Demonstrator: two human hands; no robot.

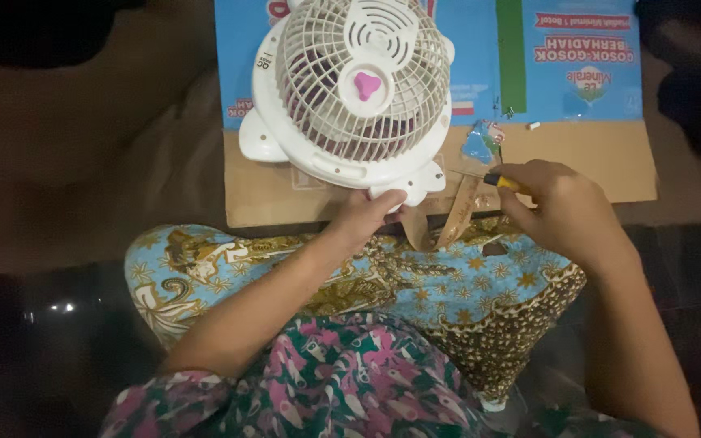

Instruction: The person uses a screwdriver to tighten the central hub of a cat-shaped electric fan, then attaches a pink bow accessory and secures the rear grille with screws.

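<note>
While the white fan is steadied by the left hand, a yellow-handled screwdriver is clasped in the right hand beside it.

Your small fan is white, its grille cream-white, with a pink knob at the centre and dark red blades behind the bars. It lies on plain brown cardboard whose far part is printed bright blue with a green strip. The screwdriver you hold has a yellow and black handle. Your lap cloth is light blue batik with golden-brown swirls; your sleeve is pink-and-green floral
</note>
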